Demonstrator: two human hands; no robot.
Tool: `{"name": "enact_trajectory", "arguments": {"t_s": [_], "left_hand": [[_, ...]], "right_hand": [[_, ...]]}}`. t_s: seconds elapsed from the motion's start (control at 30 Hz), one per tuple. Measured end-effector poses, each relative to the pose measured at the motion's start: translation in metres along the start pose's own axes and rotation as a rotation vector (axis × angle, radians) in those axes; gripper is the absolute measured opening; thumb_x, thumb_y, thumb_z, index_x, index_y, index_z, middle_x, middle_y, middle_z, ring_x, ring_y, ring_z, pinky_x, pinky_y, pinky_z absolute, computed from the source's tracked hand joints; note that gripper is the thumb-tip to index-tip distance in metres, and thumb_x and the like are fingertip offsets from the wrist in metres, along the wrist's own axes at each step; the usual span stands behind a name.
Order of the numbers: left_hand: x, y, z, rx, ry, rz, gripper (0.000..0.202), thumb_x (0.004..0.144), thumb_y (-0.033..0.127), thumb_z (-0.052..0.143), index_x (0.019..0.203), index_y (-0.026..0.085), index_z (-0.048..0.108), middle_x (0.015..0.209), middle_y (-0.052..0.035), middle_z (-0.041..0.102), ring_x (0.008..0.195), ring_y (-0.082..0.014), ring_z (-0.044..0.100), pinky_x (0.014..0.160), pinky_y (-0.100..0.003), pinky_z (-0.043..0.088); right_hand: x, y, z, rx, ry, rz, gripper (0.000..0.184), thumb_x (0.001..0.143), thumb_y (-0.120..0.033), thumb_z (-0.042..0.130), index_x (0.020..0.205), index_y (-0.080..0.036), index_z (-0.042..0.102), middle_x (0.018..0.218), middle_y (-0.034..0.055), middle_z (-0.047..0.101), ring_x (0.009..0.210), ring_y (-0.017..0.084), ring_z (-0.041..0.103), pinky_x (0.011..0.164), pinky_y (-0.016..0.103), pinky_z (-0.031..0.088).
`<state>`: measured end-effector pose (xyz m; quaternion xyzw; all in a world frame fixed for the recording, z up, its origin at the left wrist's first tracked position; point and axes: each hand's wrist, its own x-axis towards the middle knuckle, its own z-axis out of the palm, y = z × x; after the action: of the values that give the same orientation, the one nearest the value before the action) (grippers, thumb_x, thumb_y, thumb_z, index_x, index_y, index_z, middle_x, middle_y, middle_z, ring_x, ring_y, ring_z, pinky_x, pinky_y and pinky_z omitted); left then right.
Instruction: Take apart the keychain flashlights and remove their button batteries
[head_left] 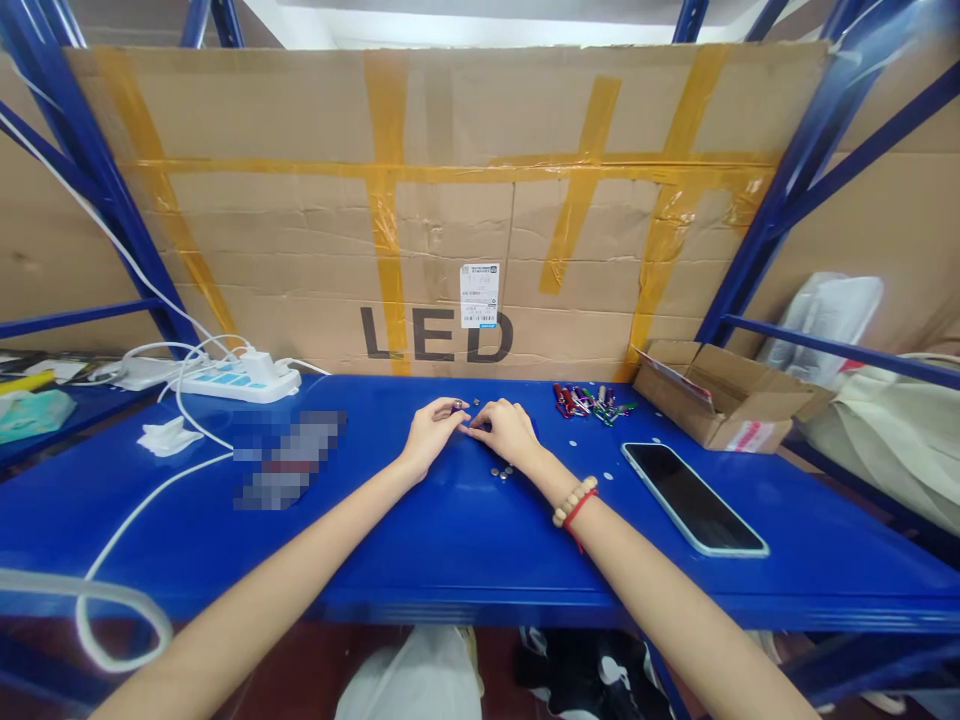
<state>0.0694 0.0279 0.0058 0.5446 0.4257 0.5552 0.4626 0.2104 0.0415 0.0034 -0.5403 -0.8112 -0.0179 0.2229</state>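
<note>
My left hand [429, 438] is closed, with a small dark, shiny metal piece [458, 405] pinched at its fingertips. Its exact kind is too small to make out. My right hand [508, 430] meets it from the right, fingers bent and pressed together at the left fingertips; whatever they grip is hidden. Beyond the hands lies a tiny metal part [476, 402]. Several small round silver discs, like button cells [502, 474], rest on the blue tabletop [450, 550] just below my right hand. Farther right is a pile of small coloured metal keychain pieces with clips [592, 403].
A phone [694, 498] lies at the right, before an open cardboard box [724, 395]. On the left are a white power strip [240, 380], loose cables, a crumpled tissue [169, 437] and a blurred-out item [292, 460]. A large cardboard sheet [300, 250] stands behind.
</note>
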Motion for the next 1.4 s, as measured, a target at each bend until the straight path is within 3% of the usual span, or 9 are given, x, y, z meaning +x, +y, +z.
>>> {"name": "enact_trajectory", "arguments": {"t_s": [0.2, 0.4, 0.63, 0.87, 1.07, 1.2, 1.3, 1.4], "left_hand": [[0.004, -0.004, -0.003, -0.021, 0.033, 0.028, 0.015, 0.061, 0.022, 0.069, 0.075, 0.015, 0.066, 0.084, -0.0045, 0.07, 0.087, -0.0184, 0.063, 0.087, -0.032, 0.046], [0.009, 0.001, -0.009, -0.296, 0.126, -0.11, 0.024, 0.072, 0.032, 0.067, 0.08, 0.014, 0.053, 0.083, -0.0087, 0.071, 0.073, -0.0156, 0.068, 0.081, -0.032, 0.05], [0.01, 0.009, -0.012, -0.336, 0.103, -0.226, 0.04, 0.075, 0.052, 0.058, 0.069, 0.013, 0.054, 0.075, -0.0112, 0.069, 0.076, -0.0197, 0.069, 0.08, -0.031, 0.051], [0.011, 0.006, -0.011, -0.361, 0.142, -0.286, 0.037, 0.074, 0.051, 0.06, 0.065, 0.016, 0.05, 0.058, -0.0012, 0.06, 0.056, -0.0138, 0.065, 0.072, -0.029, 0.053], [0.011, 0.005, -0.015, -0.285, 0.258, -0.204, 0.042, 0.071, 0.048, 0.062, 0.053, 0.019, 0.038, 0.036, 0.0083, 0.039, 0.037, -0.008, 0.051, 0.052, -0.021, 0.048], [0.011, 0.009, -0.015, -0.324, 0.188, -0.184, 0.037, 0.067, 0.044, 0.069, 0.062, 0.017, 0.043, 0.044, 0.0072, 0.049, 0.042, -0.0076, 0.055, 0.058, -0.022, 0.049], [0.011, 0.01, -0.014, -0.357, 0.068, -0.217, 0.028, 0.069, 0.034, 0.071, 0.074, 0.015, 0.052, 0.064, -0.0003, 0.064, 0.055, -0.0104, 0.063, 0.068, -0.025, 0.051], [0.011, 0.009, -0.013, -0.404, -0.048, -0.228, 0.023, 0.071, 0.024, 0.069, 0.089, 0.016, 0.059, 0.079, -0.0036, 0.068, 0.067, -0.012, 0.066, 0.078, -0.029, 0.05]], "right_hand": [[-0.001, -0.004, -0.002, 0.188, 0.136, 0.046, 0.009, 0.079, -0.028, 0.06, 0.082, -0.024, 0.068, 0.082, 0.0007, 0.071, 0.074, 0.017, 0.061, 0.065, 0.027, 0.042], [-0.001, -0.005, -0.003, 0.41, 0.322, 0.1, 0.013, 0.079, -0.03, 0.058, 0.082, -0.023, 0.068, 0.082, -0.0001, 0.071, 0.07, 0.015, 0.062, 0.064, 0.026, 0.046], [0.0, -0.008, -0.002, 0.625, 0.478, 0.033, 0.023, 0.079, -0.036, 0.054, 0.083, -0.02, 0.07, 0.084, 0.0036, 0.072, 0.07, 0.016, 0.064, 0.067, 0.028, 0.049], [-0.004, -0.015, -0.004, 0.522, 0.471, -0.132, 0.021, 0.082, -0.034, 0.053, 0.085, -0.021, 0.069, 0.084, 0.0032, 0.071, 0.066, 0.015, 0.061, 0.065, 0.027, 0.049], [-0.009, -0.021, -0.006, 0.442, 0.461, -0.248, 0.018, 0.083, -0.029, 0.051, 0.085, -0.021, 0.067, 0.082, 0.0017, 0.068, 0.062, 0.011, 0.058, 0.065, 0.023, 0.047], [-0.01, -0.025, -0.007, 0.431, 0.466, -0.202, 0.016, 0.081, -0.029, 0.052, 0.083, -0.021, 0.066, 0.081, 0.0014, 0.068, 0.061, 0.011, 0.058, 0.064, 0.023, 0.047], [-0.009, -0.024, -0.007, 0.493, 0.523, -0.107, 0.016, 0.08, -0.031, 0.054, 0.084, -0.02, 0.066, 0.083, 0.002, 0.068, 0.061, 0.011, 0.058, 0.062, 0.023, 0.046], [-0.007, -0.021, -0.007, 0.564, 0.578, -0.034, 0.018, 0.081, -0.032, 0.054, 0.085, -0.018, 0.066, 0.083, 0.0026, 0.069, 0.06, 0.011, 0.058, 0.06, 0.023, 0.046]]}}
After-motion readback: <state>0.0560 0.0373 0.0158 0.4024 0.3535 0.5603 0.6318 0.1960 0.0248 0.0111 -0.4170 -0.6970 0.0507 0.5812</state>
